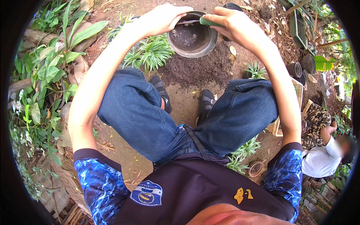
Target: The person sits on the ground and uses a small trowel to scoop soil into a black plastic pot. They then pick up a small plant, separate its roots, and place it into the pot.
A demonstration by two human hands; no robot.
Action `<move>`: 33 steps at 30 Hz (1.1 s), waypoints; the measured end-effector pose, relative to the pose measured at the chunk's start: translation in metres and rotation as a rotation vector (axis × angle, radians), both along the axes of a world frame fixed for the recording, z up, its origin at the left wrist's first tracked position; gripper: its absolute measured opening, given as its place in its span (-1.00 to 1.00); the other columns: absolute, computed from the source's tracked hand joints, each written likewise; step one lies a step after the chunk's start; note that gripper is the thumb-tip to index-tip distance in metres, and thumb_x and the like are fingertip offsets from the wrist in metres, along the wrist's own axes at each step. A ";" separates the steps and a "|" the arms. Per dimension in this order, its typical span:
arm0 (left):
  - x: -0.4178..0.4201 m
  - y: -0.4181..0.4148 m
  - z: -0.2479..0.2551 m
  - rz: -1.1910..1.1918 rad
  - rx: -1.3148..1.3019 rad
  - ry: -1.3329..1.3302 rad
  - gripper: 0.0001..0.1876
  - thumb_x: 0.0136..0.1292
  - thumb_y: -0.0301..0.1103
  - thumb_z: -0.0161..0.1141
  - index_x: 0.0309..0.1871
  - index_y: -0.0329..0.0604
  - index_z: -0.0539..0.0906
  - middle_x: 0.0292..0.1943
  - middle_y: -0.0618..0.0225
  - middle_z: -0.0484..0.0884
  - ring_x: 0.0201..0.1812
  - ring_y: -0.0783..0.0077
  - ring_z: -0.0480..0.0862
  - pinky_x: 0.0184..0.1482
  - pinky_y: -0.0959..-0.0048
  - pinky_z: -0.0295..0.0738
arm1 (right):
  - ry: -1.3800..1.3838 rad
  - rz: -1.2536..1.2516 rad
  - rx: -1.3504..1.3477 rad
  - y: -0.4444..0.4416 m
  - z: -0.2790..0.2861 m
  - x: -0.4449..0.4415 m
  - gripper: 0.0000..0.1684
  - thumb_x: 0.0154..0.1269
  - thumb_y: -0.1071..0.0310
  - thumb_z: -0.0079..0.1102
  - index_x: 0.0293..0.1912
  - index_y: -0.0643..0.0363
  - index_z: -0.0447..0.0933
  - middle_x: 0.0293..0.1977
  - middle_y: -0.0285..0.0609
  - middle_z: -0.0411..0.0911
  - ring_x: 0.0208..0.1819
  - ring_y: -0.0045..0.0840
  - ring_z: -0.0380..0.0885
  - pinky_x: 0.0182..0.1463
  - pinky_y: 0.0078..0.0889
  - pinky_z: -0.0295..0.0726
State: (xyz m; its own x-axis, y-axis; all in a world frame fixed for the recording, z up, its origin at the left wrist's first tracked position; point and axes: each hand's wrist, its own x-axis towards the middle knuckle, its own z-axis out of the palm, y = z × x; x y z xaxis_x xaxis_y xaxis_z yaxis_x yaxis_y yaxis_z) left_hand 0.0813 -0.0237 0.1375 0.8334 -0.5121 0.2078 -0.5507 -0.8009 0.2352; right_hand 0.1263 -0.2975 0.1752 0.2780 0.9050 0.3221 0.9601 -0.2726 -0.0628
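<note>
A round dark pot [192, 53] stands tilted on the ground before me, with some dark soil [182, 36] in it. My left hand [164, 19] is at the pot's upper left rim, fingers curled over a thin dark piece there; its exact grip is partly hidden. My right hand [229, 22] holds a green object [209, 22], perhaps a sponge or scraper, against the upper right rim. Loose dark soil [197, 69] lies heaped just below the pot. Variegated spider plants [153, 52] grow at its left.
Small empty pots [294, 69] stand at the right, near a pale plastic crate [298, 88]. A small potted plant [255, 71] is by my right knee. Leafy plants [50, 67] and rocks line the left. Another person [322, 160] sits or crouches at the far right.
</note>
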 end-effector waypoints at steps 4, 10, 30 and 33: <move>0.000 0.003 -0.001 0.032 -0.022 0.013 -0.62 0.58 -0.27 0.02 0.38 -0.08 0.52 -0.06 -0.05 0.74 -0.08 -0.10 0.75 0.04 0.08 0.64 | 0.037 0.086 -0.031 -0.003 0.002 0.004 -0.59 0.31 0.38 0.33 0.15 0.15 0.65 -0.23 -0.04 0.57 -0.19 -0.15 0.68 -0.09 -0.16 0.66; -0.002 0.012 0.008 0.168 -0.186 0.016 -0.62 0.59 -0.24 0.00 0.35 -0.13 0.54 0.06 -0.01 0.74 0.06 -0.07 0.75 0.14 0.11 0.63 | 0.018 -0.007 0.021 -0.007 0.002 -0.002 -0.59 0.32 0.36 0.32 0.16 0.11 0.66 -0.25 -0.05 0.58 -0.21 -0.17 0.69 -0.10 -0.16 0.67; 0.003 0.011 0.003 0.113 -0.170 -0.056 -0.62 0.58 -0.27 -0.02 0.33 -0.17 0.56 0.06 -0.04 0.73 0.04 -0.09 0.74 0.17 0.11 0.62 | -0.199 -0.110 0.055 0.007 -0.006 -0.022 -0.55 0.38 0.39 0.19 0.24 0.03 0.57 -0.11 -0.04 0.58 -0.06 -0.20 0.70 -0.03 -0.17 0.69; 0.001 0.011 0.004 0.135 -0.159 -0.063 -0.62 0.58 -0.27 -0.02 0.34 -0.16 0.55 0.06 -0.04 0.73 0.05 -0.09 0.74 0.18 0.11 0.62 | -0.228 -0.107 0.022 0.007 -0.007 -0.020 -0.54 0.39 0.38 0.20 0.27 0.01 0.56 -0.07 -0.06 0.59 -0.01 -0.20 0.69 0.01 -0.18 0.70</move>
State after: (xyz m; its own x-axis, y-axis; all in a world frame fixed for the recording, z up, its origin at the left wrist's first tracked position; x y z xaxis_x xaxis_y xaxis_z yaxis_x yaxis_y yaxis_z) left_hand 0.0824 -0.0128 0.1419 0.8751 -0.3531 0.3308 -0.4585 -0.8238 0.3335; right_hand 0.1058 -0.2907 0.1684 0.2898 0.8664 0.4066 0.9159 -0.3743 0.1447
